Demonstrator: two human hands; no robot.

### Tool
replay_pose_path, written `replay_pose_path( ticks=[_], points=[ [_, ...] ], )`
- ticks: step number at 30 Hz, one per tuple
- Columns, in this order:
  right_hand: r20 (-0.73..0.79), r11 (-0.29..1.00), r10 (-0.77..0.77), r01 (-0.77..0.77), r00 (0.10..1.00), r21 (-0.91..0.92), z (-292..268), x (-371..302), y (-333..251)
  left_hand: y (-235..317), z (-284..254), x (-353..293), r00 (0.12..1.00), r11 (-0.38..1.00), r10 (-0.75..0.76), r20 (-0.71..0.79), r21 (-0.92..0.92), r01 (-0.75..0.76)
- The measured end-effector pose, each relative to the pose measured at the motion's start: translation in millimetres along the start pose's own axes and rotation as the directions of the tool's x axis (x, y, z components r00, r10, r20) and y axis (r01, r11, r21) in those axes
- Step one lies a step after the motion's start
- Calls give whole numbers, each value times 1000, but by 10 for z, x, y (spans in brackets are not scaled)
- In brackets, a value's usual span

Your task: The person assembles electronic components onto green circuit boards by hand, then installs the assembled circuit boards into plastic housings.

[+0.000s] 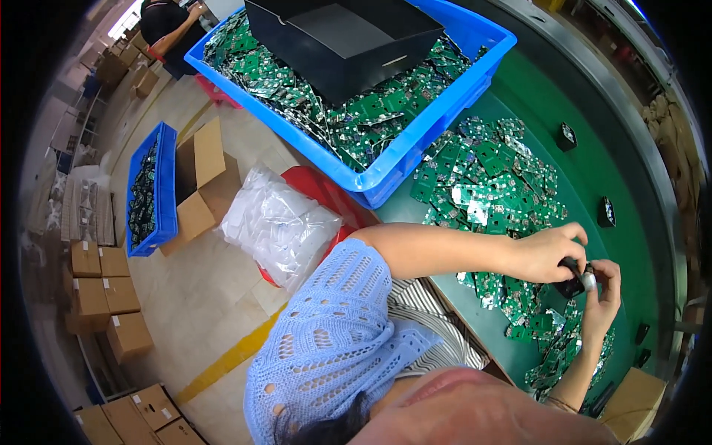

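Just above the green surface [593, 170], at the right of the view, your two hands meet on a small black part [571, 285]. Your left hand [545, 252] comes in over the pile with its fingers curled down and closed on the top of that part; your right hand [604, 297] rises from below and pinches the same part from the other side, fingertips together around a small silvery end. The part sits between both hands, held clear of the surface — how far clear cannot be told.

Under and around your hands lies a loose heap of green circuit boards [486, 185], spread from beside your right forearm up toward the bin. A few single small black parts [606, 213] lie well apart on the bare green beyond the heap, toward the far right edge.

Farther up, a large blue bin [415, 144] rests at the edge of the surface, packed with more green boards, and a black box [341, 41] sits on top of them. To the left of the bin, lower down, a clear plastic bag [278, 222] lies over something red.

On the floor beyond, a second blue bin [165, 185] of boards stands beside an open cardboard box [204, 182] — more closed cartons line the left edge. Another person [170, 26] stands at the top left.
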State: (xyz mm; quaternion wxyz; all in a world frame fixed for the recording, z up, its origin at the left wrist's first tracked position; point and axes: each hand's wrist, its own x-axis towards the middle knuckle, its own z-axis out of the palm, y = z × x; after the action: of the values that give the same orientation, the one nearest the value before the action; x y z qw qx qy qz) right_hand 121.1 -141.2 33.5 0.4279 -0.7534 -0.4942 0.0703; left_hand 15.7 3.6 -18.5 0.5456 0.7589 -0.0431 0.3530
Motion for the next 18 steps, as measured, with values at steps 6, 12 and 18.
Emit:
replay_pose_path(
  ticks=[6, 12, 18],
  points=[
    [-104, 974, 45, -20, 994, 227, 56, 137, -52, 103, -128, 144, 971, 944, -209, 112, -235, 230],
    [60, 884, 216, -221, 975, 412, 219, 114, -51, 167, -287, 259, 844, 578, -522, 123, -677, 456],
    [-92, 867, 265, -195, 960, 459, 285, 52, 32, 108, -193, 228, 857, 689, -509, 73, -562, 457]
  ],
)
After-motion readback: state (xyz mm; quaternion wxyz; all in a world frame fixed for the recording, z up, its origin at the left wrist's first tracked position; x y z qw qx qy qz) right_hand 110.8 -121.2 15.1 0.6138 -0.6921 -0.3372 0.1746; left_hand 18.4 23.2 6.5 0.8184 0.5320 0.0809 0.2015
